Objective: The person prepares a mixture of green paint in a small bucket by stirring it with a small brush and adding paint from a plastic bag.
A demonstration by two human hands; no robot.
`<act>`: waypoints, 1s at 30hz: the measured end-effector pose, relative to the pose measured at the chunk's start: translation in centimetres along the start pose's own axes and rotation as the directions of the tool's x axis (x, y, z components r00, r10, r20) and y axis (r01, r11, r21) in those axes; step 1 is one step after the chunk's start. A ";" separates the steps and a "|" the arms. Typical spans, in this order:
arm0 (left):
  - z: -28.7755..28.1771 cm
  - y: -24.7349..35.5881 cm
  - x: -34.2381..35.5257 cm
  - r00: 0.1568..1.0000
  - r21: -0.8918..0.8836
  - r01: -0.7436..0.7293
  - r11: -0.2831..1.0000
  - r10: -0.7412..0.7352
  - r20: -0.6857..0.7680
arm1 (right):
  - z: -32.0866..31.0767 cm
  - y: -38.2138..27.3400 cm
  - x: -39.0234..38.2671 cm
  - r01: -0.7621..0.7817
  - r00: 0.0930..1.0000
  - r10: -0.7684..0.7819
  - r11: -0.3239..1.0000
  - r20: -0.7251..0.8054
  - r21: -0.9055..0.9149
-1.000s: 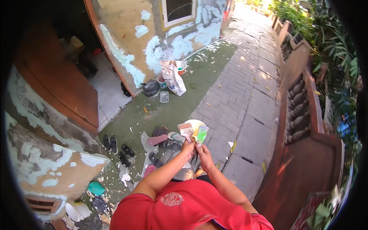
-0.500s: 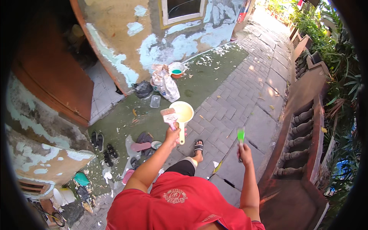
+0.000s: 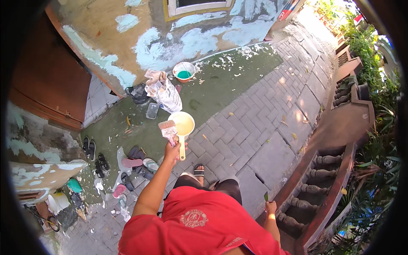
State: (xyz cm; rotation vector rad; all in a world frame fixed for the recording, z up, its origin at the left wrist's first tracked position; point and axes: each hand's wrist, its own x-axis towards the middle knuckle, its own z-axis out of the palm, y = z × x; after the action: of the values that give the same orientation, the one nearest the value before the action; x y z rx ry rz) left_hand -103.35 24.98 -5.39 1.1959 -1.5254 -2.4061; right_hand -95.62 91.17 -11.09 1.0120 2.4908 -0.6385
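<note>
My left hand (image 3: 172, 152) grips a pink-handled paintbrush (image 3: 167, 129) and the handle of a pale yellow dipper (image 3: 185, 123), held together out in front of me. The brush's bristles lie over the left part of the dipper's bowl. My right hand (image 3: 270, 207) is low at my right side, closed on a green scraper (image 3: 266, 196). Only a small dark-green part of it shows above my fingers, in front of the concrete balustrade.
Sandals (image 3: 131, 162) lie at left by an open brown door (image 3: 55, 85). A white sack (image 3: 167, 95) and bucket (image 3: 184, 68) stand by the patchily painted wall (image 3: 208, 40). The paved path (image 3: 255, 119) runs up to the right, beside the balustrade (image 3: 302, 203) and plants.
My hands have separated: the left carries brush and dipper forward and leftward, the right has dropped rightward with the scraper. The view has shifted along the path, toward the wall.
</note>
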 end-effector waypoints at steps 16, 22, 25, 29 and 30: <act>17.4 6.6 15.9 0.955 -0.188 -0.166 0.968 0.111 -0.274 | -0.8 -46.8 32.4 0.677 0.715 -0.649 0.735 0.259 -0.028; 20.3 7.5 22.3 0.936 -0.261 -0.110 0.959 0.012 -0.351 | 1.3 -71.2 34.6 0.955 0.296 -0.915 0.286 0.275 -0.077; 23.4 7.7 26.5 0.908 -0.285 -0.197 0.938 0.065 -0.414 | 4.6 -80.8 35.9 0.954 0.261 -0.897 0.295 0.356 0.046; 24.2 7.4 31.4 0.883 -0.451 -0.212 0.867 -0.028 -0.469 | 9.8 -92.4 33.2 0.990 0.067 -0.921 0.109 0.383 0.091; 23.9 7.3 32.8 0.880 -0.420 -0.205 0.884 -0.022 -0.475 | 10.9 -95.1 31.9 0.987 0.096 -0.901 0.143 0.423 0.080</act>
State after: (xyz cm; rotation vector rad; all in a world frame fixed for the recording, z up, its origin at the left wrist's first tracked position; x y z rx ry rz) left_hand -143.82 25.33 -13.50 1.4017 -0.7890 -2.0305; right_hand -183.81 42.23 -10.53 -1.0400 2.4318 -0.7151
